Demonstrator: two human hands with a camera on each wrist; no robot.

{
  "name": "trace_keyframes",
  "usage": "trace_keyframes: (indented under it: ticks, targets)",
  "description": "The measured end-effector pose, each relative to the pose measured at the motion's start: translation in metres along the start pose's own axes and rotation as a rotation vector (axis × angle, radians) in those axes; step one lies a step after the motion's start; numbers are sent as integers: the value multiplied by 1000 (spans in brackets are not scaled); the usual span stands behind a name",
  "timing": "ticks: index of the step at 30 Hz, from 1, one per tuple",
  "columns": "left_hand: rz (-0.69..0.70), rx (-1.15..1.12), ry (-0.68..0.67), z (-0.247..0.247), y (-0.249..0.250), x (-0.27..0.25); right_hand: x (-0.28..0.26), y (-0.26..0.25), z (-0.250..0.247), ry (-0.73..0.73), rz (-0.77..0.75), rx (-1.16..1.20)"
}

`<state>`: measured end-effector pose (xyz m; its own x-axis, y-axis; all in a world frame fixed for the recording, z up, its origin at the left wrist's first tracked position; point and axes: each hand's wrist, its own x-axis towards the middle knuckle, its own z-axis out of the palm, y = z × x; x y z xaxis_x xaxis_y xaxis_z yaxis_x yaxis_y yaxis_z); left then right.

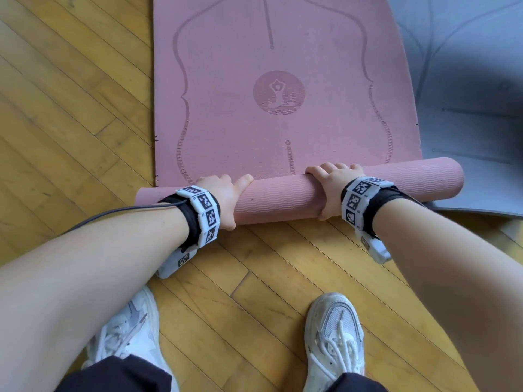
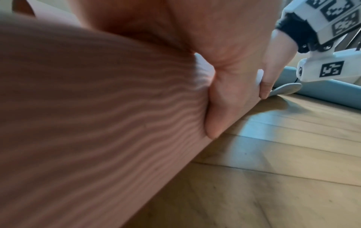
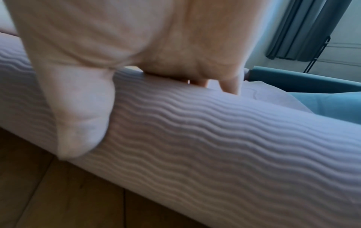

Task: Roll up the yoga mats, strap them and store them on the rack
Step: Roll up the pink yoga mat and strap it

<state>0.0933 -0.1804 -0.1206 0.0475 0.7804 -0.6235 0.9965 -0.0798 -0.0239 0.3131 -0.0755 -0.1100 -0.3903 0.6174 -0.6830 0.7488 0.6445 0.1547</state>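
Note:
A pink yoga mat (image 1: 220, 114) lies flat on the wooden floor, its near end wound into a thick ribbed roll (image 1: 283, 199) (image 2: 97, 123) (image 3: 215, 138). My left hand (image 1: 226, 193) (image 2: 224, 77) grips the roll near its left end, fingers over the top and thumb on the near side. My right hand (image 1: 331, 188) (image 3: 136, 61) grips it right of the middle in the same way. The fingertips are hidden behind the roll. No strap is in view.
A grey-blue mat (image 1: 467, 94) (image 3: 332, 106) lies unrolled to the right, its edge under the pink one. My white shoes (image 1: 133, 329) (image 1: 334, 335) stand just behind the roll. Bare wooden floor (image 1: 70, 123) stretches left. A thin black metal frame (image 3: 318, 54) and curtains (image 3: 304, 30) stand far right.

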Motion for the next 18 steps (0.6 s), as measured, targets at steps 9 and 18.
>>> trace_keyframes:
  ticks: [9, 18]
  targets:
    - [74, -29, -94, 3, -25, -16, -16, -15, -15, -73, -138, -29]
    - [77, 95, 58, 30, -7, -29, 4, -32, -20, -210, -147, -26]
